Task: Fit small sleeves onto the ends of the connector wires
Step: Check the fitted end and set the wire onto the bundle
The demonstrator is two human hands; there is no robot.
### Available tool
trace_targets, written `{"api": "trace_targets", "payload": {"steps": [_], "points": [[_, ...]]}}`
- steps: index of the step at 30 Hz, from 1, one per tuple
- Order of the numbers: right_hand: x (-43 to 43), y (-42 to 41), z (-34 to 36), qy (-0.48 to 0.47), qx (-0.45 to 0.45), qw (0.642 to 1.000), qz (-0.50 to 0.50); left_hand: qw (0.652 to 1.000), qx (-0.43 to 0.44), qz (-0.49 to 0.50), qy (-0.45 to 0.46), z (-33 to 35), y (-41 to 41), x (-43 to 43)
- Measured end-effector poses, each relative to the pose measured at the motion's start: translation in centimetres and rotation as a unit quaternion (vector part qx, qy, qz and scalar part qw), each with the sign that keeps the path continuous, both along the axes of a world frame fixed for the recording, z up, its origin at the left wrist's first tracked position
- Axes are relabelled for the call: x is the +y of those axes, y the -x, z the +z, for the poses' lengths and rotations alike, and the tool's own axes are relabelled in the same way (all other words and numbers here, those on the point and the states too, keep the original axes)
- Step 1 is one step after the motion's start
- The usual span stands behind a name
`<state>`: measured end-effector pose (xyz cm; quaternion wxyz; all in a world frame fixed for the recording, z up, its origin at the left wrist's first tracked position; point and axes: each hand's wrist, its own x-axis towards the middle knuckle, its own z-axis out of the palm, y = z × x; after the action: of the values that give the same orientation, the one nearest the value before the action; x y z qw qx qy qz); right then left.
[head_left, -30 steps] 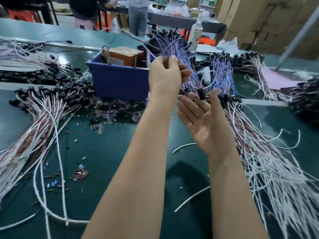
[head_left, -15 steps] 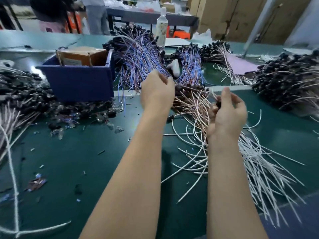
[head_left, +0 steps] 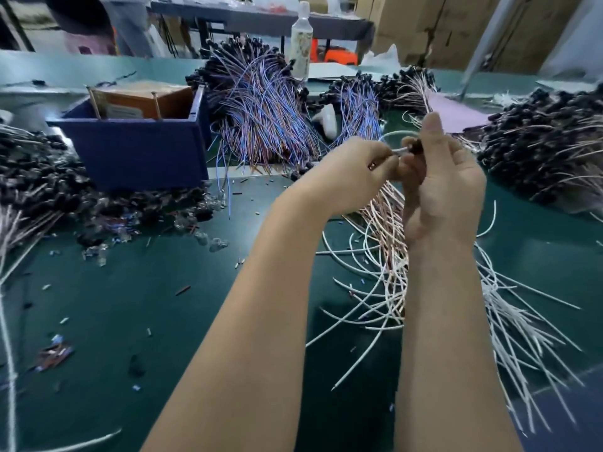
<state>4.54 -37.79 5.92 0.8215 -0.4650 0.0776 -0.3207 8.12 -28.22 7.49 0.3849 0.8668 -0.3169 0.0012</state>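
While aloft, wire [head_left: 400,151] between both hands [head_left: 355,171] [head_left: 447,190].

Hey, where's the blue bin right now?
Head view, rear left of the green table: the blue bin stands with a heap of blue wires on its right and black connectors on its left.

**Occlusions and unresolved detail**

Could not resolve any sleeve on the white wire [head_left: 399,151] pinched in the left hand [head_left: 355,177]: too small, slightly blurred. Saw only a sliver of the dark connector [head_left: 415,145], the rest buried behind fingers of the right hand [head_left: 447,190]. Noted the connector pile [head_left: 554,148] cut off at the right edge and the loose white wires [head_left: 8,353] at the left. Could not identify the scraps [head_left: 54,353] on the table [head_left: 163,321]: blurred. Noted the bystander [head_left: 127,24] cropped by the top edge.
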Motion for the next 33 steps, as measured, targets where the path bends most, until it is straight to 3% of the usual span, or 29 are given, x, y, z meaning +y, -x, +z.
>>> {"api": "trace_targets", "payload": {"steps": [2, 4, 7, 10, 13, 15, 17, 22, 27, 33], "points": [[0.3, 0.0, -0.3, 0.051, 0.006, 0.999, -0.011, 0.999, -0.012, 0.033, 0.033, 0.1, -0.4, 0.1], [0.9, 0.1, -0.6, 0.167, 0.055, 0.984, -0.02, 0.99, 0.017, 0.037, 0.138, 0.3, -0.4, -0.3], [1.2, 0.5, -0.7, 0.254, 0.087, 0.962, 0.045, 0.945, 0.11, 0.024, 0.308, 0.6, -0.2, -1.2], [0.5, 1.3, 0.3, 0.302, 0.122, 0.944, 0.056, 0.891, 0.204, -0.005, 0.406, 0.5, 0.1, -2.1], [-1.0, 2.2, 1.3, 0.447, 0.192, 0.874, 0.001, 0.854, 0.245, -0.013, 0.458, 0.4, 0.0, -2.9], [-2.1, 2.8, 1.7, 0.504, 0.197, 0.839, -0.06, 0.862, 0.232, 0.024, 0.45, 0.4, -0.5, -3.3], [-2.6, 3.2, 2.0, 0.51, 0.185, 0.832, -0.117, 0.866, 0.223, 0.07, 0.442, 0.1, -1.2, -3.7], [-2.4, 0.1, -0.2, 0.518, 0.264, 0.804, -0.126, 0.804, 0.338, 0.161, 0.463, -2.4, -2.5, -4.3], [-2.0, -3.5, -6.0, 0.507, 0.396, 0.762, -0.074, 0.865, 0.32, 0.223, 0.315, -7.2, -3.0, -4.5], [-1.4, -3.2, -6.5, 0.523, 0.38, 0.76, -0.069, 0.876, 0.324, 0.236, 0.268, -8.7, -3.5, -3.2]]}}
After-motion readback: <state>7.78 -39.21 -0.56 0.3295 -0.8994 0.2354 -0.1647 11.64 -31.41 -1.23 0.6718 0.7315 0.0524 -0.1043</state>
